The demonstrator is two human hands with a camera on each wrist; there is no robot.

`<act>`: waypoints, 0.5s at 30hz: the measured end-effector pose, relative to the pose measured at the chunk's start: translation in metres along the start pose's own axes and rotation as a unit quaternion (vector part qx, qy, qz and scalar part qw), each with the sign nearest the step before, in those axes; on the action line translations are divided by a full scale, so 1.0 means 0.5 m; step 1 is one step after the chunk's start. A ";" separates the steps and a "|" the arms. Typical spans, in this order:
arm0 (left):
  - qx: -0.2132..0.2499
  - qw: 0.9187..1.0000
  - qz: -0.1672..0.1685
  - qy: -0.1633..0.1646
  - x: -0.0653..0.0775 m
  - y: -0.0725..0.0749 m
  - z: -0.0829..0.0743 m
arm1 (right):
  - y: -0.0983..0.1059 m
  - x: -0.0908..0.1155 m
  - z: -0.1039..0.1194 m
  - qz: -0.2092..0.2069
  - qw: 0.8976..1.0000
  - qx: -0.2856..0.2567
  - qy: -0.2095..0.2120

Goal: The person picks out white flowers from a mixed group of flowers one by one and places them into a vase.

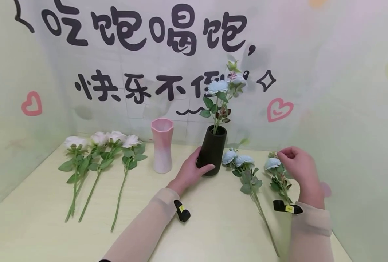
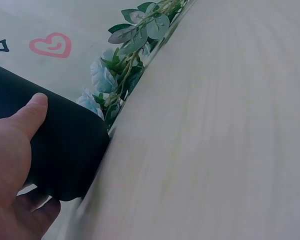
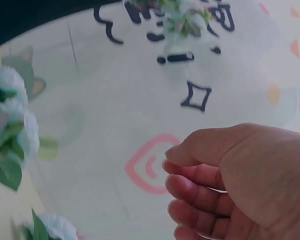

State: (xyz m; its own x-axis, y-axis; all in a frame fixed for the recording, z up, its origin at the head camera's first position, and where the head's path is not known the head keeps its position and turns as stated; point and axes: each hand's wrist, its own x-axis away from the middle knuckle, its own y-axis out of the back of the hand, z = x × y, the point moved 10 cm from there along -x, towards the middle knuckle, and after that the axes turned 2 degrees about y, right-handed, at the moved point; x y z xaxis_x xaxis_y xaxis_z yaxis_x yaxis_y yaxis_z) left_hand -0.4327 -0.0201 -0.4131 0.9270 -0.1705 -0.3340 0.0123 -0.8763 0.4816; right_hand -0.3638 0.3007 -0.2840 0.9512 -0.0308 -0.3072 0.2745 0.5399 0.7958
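My left hand [image 1: 194,165] grips the lower part of a black vase [image 1: 212,147] on the table, thumb across its near side. In the left wrist view the thumb lies along the dark vase wall [image 2: 70,145] and other fingers show beneath it. A stem with blue flowers [image 1: 217,87] stands in the vase and rises above its rim. My right hand [image 1: 298,165], loosely curled with nothing between thumb and fingers in the right wrist view, hovers by a blue flower stem [image 1: 273,163] at the table's right. Other blue flowers [image 1: 243,160] lie between that stem and the vase.
A pink and white vase [image 1: 162,149] stands upright left of the black one. Several pale pink roses [image 1: 98,138] with long green stems lie at the table's left. Behind the table [image 1: 194,225] rises a printed backdrop [image 1: 141,112], with pale walls on both sides.
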 end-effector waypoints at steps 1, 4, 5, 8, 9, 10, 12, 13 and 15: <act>-0.002 1.000 -0.004 -0.002 -0.001 0.004 0.000 | 0.003 -0.001 -0.010 0.003 1.000 0.001 -0.004; -0.002 1.000 -0.007 -0.010 -0.002 0.008 -0.001 | 0.008 0.000 -0.039 0.014 1.000 0.000 -0.018; -0.001 1.000 -0.006 -0.013 -0.002 0.007 -0.002 | 0.007 0.001 -0.048 0.018 1.000 -0.001 -0.022; 0.001 1.000 -0.001 -0.021 -0.002 0.006 -0.006 | 0.001 0.001 -0.069 0.031 0.999 0.005 -0.027; 0.001 1.000 -0.001 -0.022 -0.002 0.005 -0.007 | -0.002 0.001 -0.074 0.037 0.999 0.008 -0.028; 0.000 1.000 -0.001 -0.021 -0.003 0.005 -0.007 | -0.007 0.000 -0.080 0.045 0.999 0.012 -0.029; -0.002 1.000 -0.002 -0.019 -0.003 0.004 -0.006 | -0.019 -0.001 -0.090 0.063 0.997 0.021 -0.031; -0.002 1.000 -0.002 -0.017 -0.004 0.004 -0.005 | -0.026 -0.001 -0.096 0.074 0.996 0.022 -0.034; -0.003 1.000 -0.001 -0.017 -0.004 0.004 -0.005 | -0.043 -0.002 -0.112 0.096 0.994 0.022 -0.042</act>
State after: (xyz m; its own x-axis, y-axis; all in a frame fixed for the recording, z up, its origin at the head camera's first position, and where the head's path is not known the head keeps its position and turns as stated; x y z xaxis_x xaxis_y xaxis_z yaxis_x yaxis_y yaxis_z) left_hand -0.4336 -0.0202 -0.4094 0.9140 -0.1830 -0.3620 0.0170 -0.8744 0.4850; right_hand -0.3784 0.3361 -0.3302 0.9946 -0.0026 -0.1037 0.0908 0.5050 0.8583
